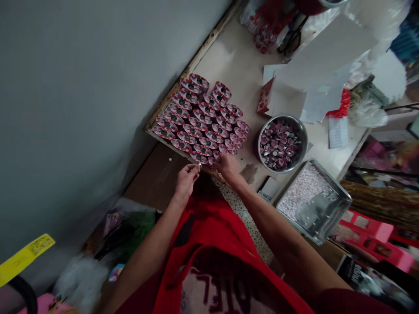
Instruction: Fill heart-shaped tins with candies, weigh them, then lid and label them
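Several rows of red-patterned round pieces (203,116) stand packed together on the table corner, many with a dark hole in the middle. Some at the right edge have pink caps (236,141) on top. At the table's front edge my left hand (186,182) pinches a small white piece (199,165) between thumb and fingertips. Closed fingers of my right hand (227,166) rest at the nearest pieces; whatever they grip is hidden. Right of the rows is a steel bowl (306,144) full of small pink and silver caps (279,144).
A metal tray (342,198) of small white pellets (303,187) sits at the table's right edge, near a small dark-edged box (269,188). Behind the bowl lies an open white carton (288,93). A grey wall (81,78) borders the left side.
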A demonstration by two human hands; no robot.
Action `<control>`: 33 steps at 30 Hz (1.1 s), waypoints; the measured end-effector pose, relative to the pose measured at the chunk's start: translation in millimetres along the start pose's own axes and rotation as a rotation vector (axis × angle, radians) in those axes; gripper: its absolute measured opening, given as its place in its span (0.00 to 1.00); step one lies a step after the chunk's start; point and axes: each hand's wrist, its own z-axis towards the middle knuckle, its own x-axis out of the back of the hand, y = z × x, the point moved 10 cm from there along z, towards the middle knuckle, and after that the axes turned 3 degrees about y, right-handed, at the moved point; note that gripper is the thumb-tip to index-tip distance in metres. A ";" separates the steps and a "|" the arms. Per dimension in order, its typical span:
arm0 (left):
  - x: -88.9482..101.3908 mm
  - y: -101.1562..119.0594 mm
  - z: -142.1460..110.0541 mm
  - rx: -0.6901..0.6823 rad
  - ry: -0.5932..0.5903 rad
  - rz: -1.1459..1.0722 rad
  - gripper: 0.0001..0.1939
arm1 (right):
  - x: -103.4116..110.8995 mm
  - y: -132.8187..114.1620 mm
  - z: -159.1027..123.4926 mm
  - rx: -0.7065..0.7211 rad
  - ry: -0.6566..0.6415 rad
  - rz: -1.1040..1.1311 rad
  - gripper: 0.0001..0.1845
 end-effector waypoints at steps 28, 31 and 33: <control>11.6 37.6 4.9 -0.231 0.086 -0.042 0.13 | 4.8 -73.4 12.9 0.216 0.050 0.302 0.10; 15.2 38.7 11.4 -0.086 0.006 -0.163 0.16 | 2.7 -92.6 13.7 0.270 0.048 -0.047 0.09; 15.7 38.4 13.0 0.030 -0.058 -0.291 0.16 | 0.1 -99.1 15.9 0.247 0.006 -0.153 0.10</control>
